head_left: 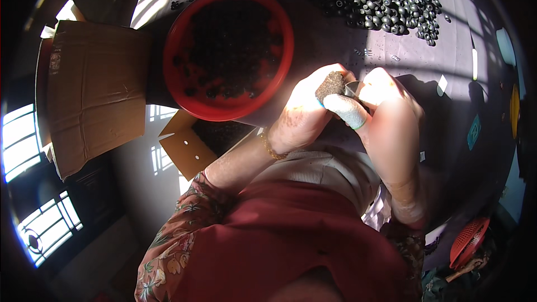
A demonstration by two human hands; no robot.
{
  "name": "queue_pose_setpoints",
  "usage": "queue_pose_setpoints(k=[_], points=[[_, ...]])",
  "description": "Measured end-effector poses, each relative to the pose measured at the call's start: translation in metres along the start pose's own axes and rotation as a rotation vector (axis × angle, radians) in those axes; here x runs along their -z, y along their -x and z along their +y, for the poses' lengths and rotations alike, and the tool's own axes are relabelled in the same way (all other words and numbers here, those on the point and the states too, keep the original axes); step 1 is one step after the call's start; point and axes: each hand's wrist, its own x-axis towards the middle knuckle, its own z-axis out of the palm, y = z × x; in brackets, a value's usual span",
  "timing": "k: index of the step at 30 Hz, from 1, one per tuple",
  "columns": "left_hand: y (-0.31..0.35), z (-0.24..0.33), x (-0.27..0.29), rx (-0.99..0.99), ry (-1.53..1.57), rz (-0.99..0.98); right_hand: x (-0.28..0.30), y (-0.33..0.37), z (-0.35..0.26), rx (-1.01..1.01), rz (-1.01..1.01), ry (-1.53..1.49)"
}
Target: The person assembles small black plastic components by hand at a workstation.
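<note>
My left hand [305, 106] and my right hand [391, 117] meet over the near side of the table, fingers closed. Between their fingertips is a small dark piece [352, 89] with a shiny edge; its exact kind is hidden by the fingers. A brown, speckled thumb cover [331, 85] with a blue edge is on my left thumb. My right thumb wears a white finger cover [347, 111] with a green rim. Left of my hands stands a red round basin [284, 50] with many small black pieces in it.
A heap of small dark grey round pieces [386, 3] lies at the far right of the dark tablecloth [330, 22]. A tall cardboard box [98, 78] stands left; an open box [187, 142] of black pieces sits below the basin. A red basket [469, 240] is lower right.
</note>
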Motion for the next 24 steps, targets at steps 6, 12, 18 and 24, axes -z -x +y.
queue_pose_setpoints(k=[6, 12, 18, 24], points=[[0.0, -0.001, -0.002, 0.004, 0.112, 0.008, -0.001, 0.001, 0.004, -0.003, -0.022, -0.017], [0.0, -0.001, -0.004, -0.096, 0.049, -0.038, -0.001, 0.005, 0.005, 0.076, -0.042, 0.012], [0.0, -0.001, -0.003, 0.026, 0.419, -0.097, 0.009, 0.006, 0.013, -0.083, -0.066, -0.542], [-0.005, -0.003, -0.001, 0.053, 0.523, -0.212, 0.002, 0.025, 0.025, -0.09, 0.148, -0.362]])
